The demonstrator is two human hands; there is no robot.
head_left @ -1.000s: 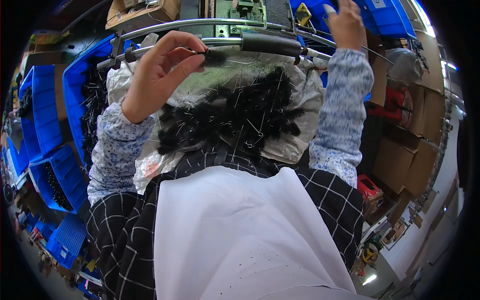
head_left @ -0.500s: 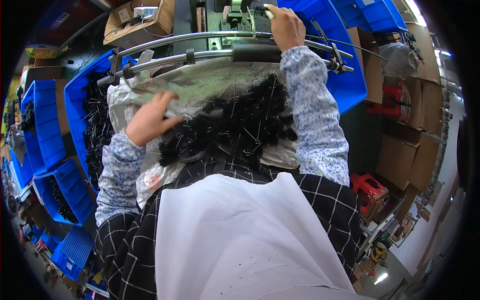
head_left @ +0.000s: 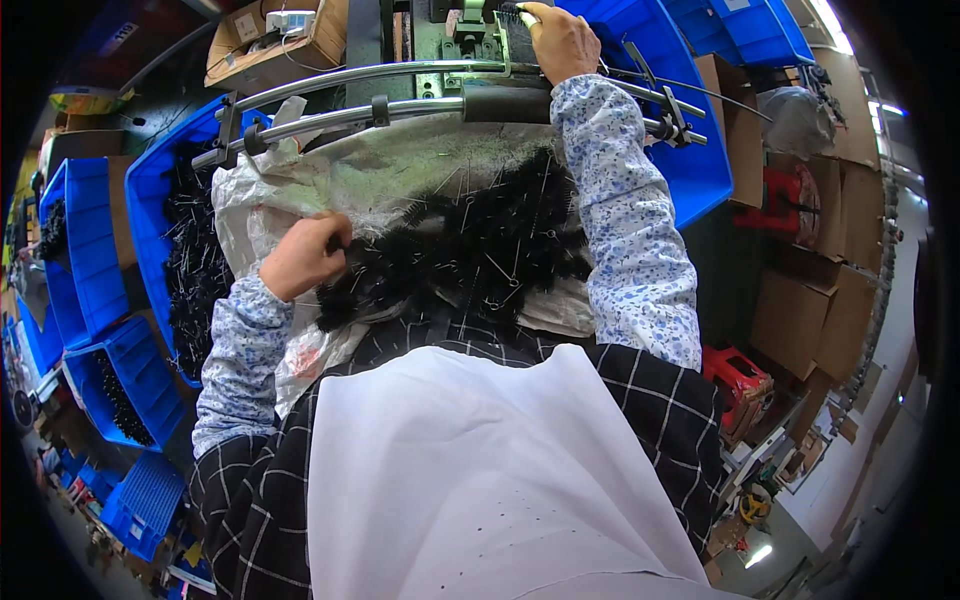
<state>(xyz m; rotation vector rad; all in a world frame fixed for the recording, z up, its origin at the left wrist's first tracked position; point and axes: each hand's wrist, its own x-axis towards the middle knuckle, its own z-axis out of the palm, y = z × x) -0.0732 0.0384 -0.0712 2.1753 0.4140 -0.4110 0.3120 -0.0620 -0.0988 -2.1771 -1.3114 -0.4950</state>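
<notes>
Holding a pale-handled brush [head_left: 527,14] in right hand [head_left: 566,46], grip closed round the handle, up at 1 o'clock just beside the machine [head_left: 470,35]. Pointing bristle end out of the hand, roughly toward 10, long axis slanting; partly covered by the hand. Held by the handle, probably to keep skin off bristles and metal. Curling left hand [head_left: 308,256] between 9 and 10, at left edge of the black brush pile [head_left: 490,230]; can't tell if gripping anything, fingertips hidden. Heaped from centre toward 12, wire stems pointing every which way, no common axis. Spread over a pale sack [head_left: 250,205], likely to catch loose bits within easy reach. Bounded beyond by metal rails [head_left: 420,107], running roughly 9 to 3. Flanked near 10 by blue left bin [head_left: 148,210], loaded with similar black pieces; near 2 by blue right bin [head_left: 703,190].
</notes>
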